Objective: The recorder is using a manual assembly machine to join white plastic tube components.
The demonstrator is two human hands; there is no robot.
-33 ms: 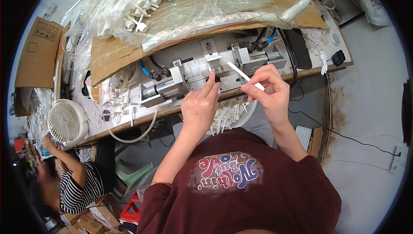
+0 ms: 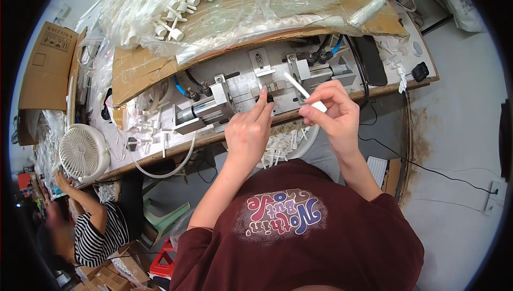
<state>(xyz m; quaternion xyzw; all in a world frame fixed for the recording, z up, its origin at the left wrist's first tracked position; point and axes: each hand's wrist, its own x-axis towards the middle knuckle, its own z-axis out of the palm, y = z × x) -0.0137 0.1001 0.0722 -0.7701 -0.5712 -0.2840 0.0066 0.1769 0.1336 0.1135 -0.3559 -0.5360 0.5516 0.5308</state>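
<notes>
Between thumb and fingers my right hand [image 2: 334, 108] pinches a white plastic stem piece [image 2: 297, 86]. Its thin rod points up and left, and its wider end shows at the fingertips. My left hand [image 2: 248, 133] rests at the front of a metal clamping fixture [image 2: 261, 61], index finger stretched out onto its middle. Just beyond that fingertip a small white part [image 2: 261, 82] sits in the fixture; whether the finger touches it I cannot tell. The left thumb is hidden. Metal cylinder units flank the middle, one at left [image 2: 206, 110] and one at right [image 2: 315, 74].
Above the fixture, a cardboard sheet [image 2: 320, 34] carries plastic film and many white pieces [image 2: 176, 18]. A bowl [image 2: 309, 144] of white stems is below my hands. At left stand a fan [image 2: 84, 152] and a carton [image 2: 48, 66]; a person in a striped top [image 2: 101, 232] works there.
The white stem piece in my right hand has tilted slightly, and more of its wider end shows. My left hand stays in place.
</notes>
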